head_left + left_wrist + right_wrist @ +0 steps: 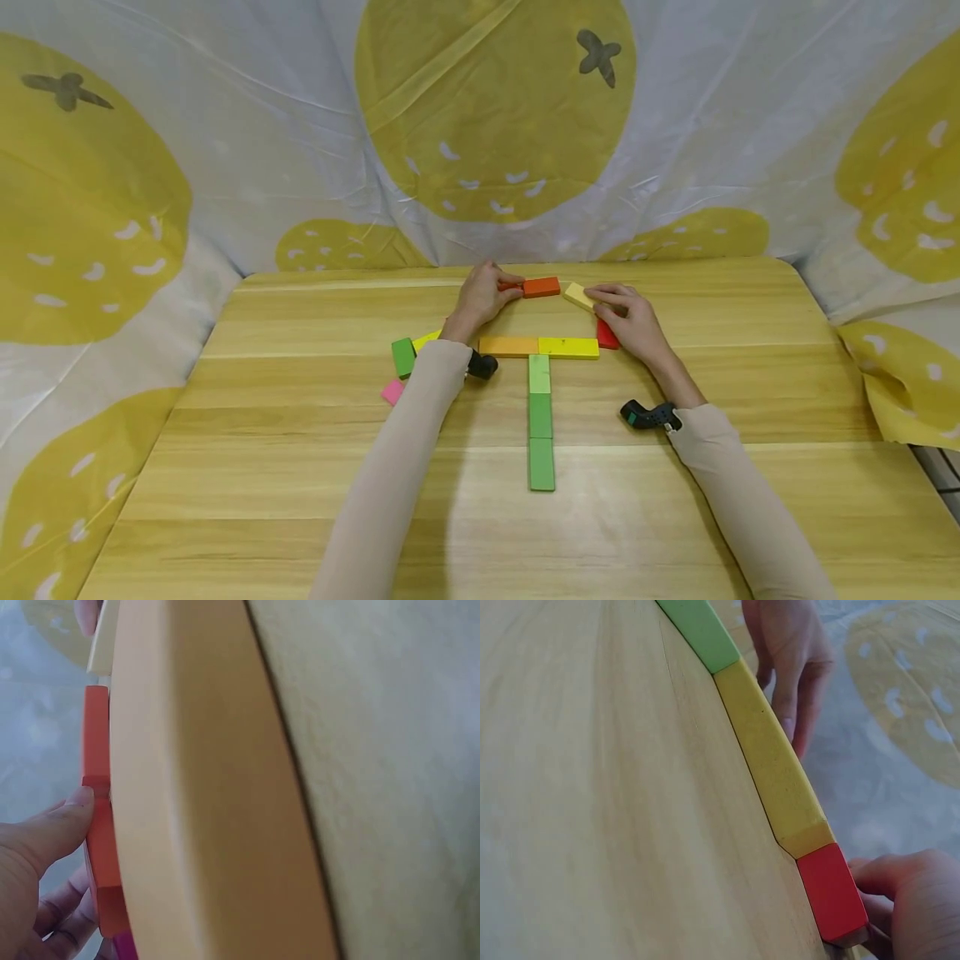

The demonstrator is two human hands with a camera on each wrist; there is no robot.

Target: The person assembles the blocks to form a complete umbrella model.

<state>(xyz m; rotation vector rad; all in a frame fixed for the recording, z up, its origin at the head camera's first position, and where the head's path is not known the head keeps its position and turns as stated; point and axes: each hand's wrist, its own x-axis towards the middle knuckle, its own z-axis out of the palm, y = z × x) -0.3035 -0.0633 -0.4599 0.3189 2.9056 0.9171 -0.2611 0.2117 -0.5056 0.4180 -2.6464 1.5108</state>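
My left hand (480, 298) pinches a red-orange block (105, 844) between thumb and fingers at the far side of the table. Its end meets another orange-red block (542, 287). The fingers of my right hand (636, 323) grip a pale yellow block (578, 296), tilted and a small gap away from the orange-red one. By that hand's palm lies a red block (832, 894), touching the end of a yellow block (568, 348). An orange block (508, 347) continues that row leftward. Below it, a light green block (539, 373) and two green blocks (541, 415) run toward me.
Left of my left forearm lie a green block (403, 357), a yellow block (426, 339) and a pink block (392, 392). A magenta piece (124, 946) shows under the left fingers. Fruit-print cloth (495, 108) hangs behind the wooden table (300, 483).
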